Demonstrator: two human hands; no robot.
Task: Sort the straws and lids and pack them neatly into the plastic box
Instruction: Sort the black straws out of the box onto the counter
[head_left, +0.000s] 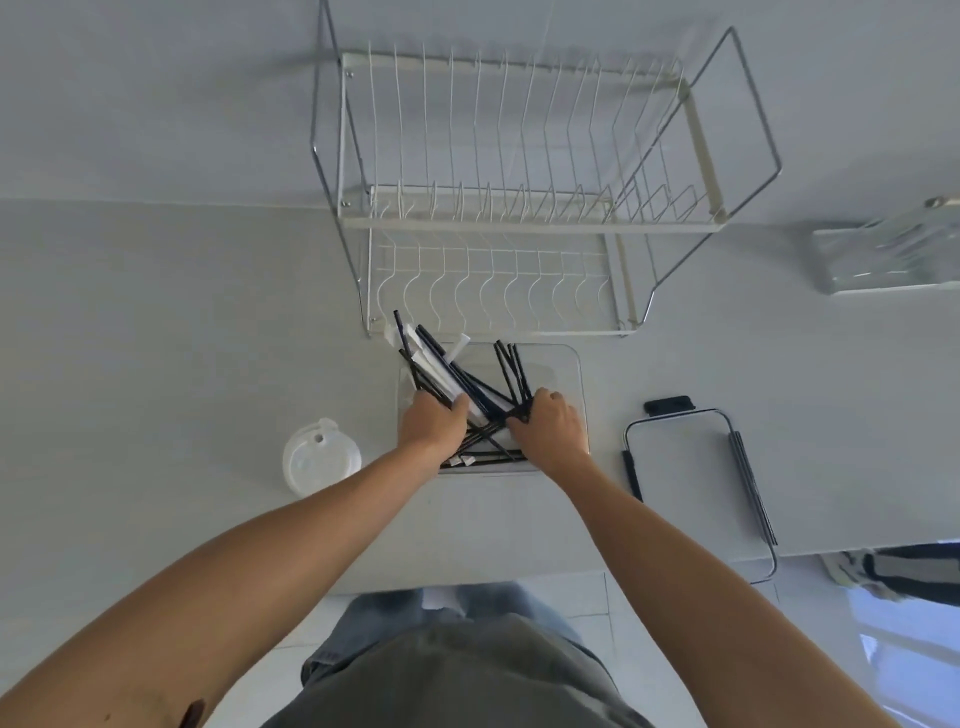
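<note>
Grey shirt (457, 680) before white counter (182, 312)

Fingertips of both hands (488, 423) hidden among straws (470, 387); clear tray (883, 257) cut by right edge.

Both bare forearms extended forward, converging. Left hand (432, 422) knuckles up, fingers curled in a grip. Right hand (550, 423) likewise, fingers curled and pinching. Hands near, apart.
</note>
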